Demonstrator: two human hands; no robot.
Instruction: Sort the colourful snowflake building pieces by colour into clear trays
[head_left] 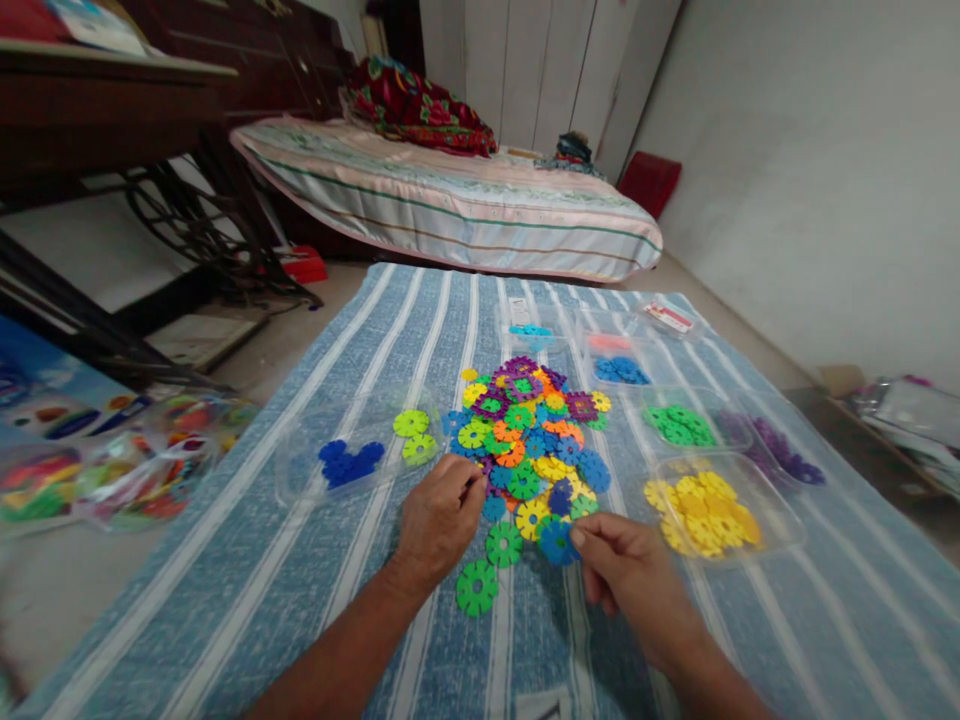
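A loose pile of notched plastic discs [523, 478] in many colours lies mid-table. At the pile's near right, my right hand [634, 575] pinches the edge of a blue notched disc [557, 542] between thumb and fingers. My left hand [442, 510] is closed at the pile's left edge, its fingertips curled out of sight, so what it may hold is hidden. Two green discs, one a near green disc [477, 588], lie between my hands. On the right stands a clear tray with yellow discs [705, 515]; on the left, a clear tray [300, 490] holds dark blue and lime discs.
Further clear trays hold green discs [681, 425], purple discs [784, 450], blue discs [621, 370] and light blue discs [531, 333]. A striped cloth [360, 350] covers the table. Beyond are a bed [450, 215], a treadle stand [195, 220] and bags of coloured pieces [142, 465].
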